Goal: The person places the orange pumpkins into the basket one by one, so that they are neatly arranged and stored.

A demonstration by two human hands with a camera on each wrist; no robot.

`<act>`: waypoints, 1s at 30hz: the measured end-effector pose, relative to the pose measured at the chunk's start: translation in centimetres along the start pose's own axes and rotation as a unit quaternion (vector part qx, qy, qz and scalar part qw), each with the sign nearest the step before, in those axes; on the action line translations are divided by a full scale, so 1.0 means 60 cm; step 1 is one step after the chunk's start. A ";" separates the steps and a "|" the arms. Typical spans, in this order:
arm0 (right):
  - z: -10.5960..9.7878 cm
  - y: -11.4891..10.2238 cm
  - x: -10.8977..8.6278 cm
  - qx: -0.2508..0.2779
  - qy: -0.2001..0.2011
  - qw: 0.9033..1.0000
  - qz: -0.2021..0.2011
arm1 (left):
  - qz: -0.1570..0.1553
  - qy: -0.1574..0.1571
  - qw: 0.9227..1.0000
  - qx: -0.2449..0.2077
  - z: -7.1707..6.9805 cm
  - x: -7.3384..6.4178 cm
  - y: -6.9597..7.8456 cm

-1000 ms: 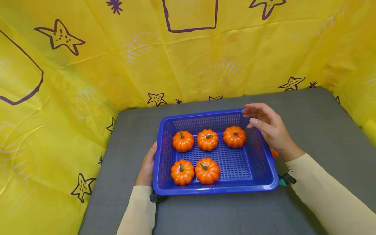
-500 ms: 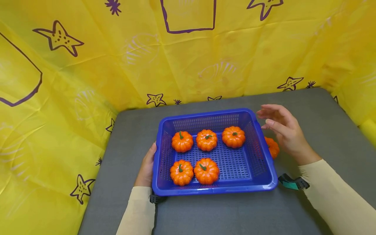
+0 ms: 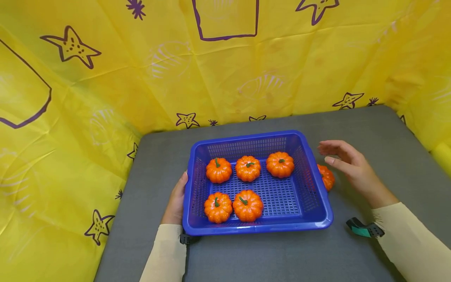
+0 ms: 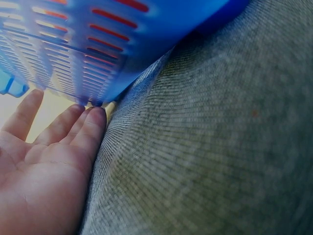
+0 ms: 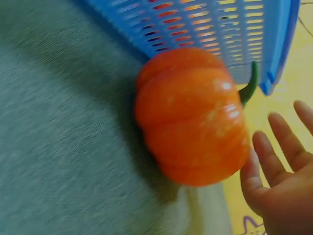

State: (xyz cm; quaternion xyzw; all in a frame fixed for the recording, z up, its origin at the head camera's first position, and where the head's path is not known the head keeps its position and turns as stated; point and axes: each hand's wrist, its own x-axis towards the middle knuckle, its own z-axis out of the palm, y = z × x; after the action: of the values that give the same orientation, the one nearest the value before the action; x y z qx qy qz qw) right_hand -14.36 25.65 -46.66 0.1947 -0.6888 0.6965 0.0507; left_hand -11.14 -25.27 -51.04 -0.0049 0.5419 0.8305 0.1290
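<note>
A blue plastic basket (image 3: 258, 228) with slotted walls sits on the table. Several orange toy pumpkins (image 3: 248, 205) with green stems lie inside it, in two rows. My left hand (image 3: 175, 203) rests against the basket's left side; in the left wrist view its straight fingers (image 4: 88, 129) touch the slotted wall. Just outside the right wall stands another pumpkin (image 3: 327, 178), partly hidden by the basket in the head view. Beside that pumpkin my right hand (image 3: 354, 170) hovers, holding nothing, its fingers relaxed and spread in the right wrist view.
The table has a dark grey cloth top (image 3: 253, 258). Yellow patterned fabric (image 3: 225, 78) hangs behind the table and along its sides. Each wrist wears a dark strap, and the right strap (image 3: 364, 229) has a teal part.
My right hand has moved right and slightly toward me, from over the basket's right rim to beside the outer pumpkin, which is now more visible. My left hand and the basket hold nearly still.
</note>
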 end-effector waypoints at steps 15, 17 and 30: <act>-0.011 0.034 -0.034 -0.133 -0.077 0.988 0.026 | -0.012 0.010 1.000 0.001 -0.004 0.000 -0.002; -0.012 0.041 -0.037 -0.133 -0.079 0.988 0.025 | -0.011 0.011 1.000 0.003 -0.005 0.000 -0.003; -0.009 0.066 -0.048 -0.168 -0.065 0.984 0.012 | -0.012 0.018 1.000 0.001 -0.002 -0.001 -0.001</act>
State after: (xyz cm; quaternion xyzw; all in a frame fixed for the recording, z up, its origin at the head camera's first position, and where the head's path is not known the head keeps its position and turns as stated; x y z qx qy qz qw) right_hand -13.17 26.57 -51.34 0.2197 -0.8002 0.5573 0.0291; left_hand -11.10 -25.35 -51.11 -0.0263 0.5449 0.8280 0.1293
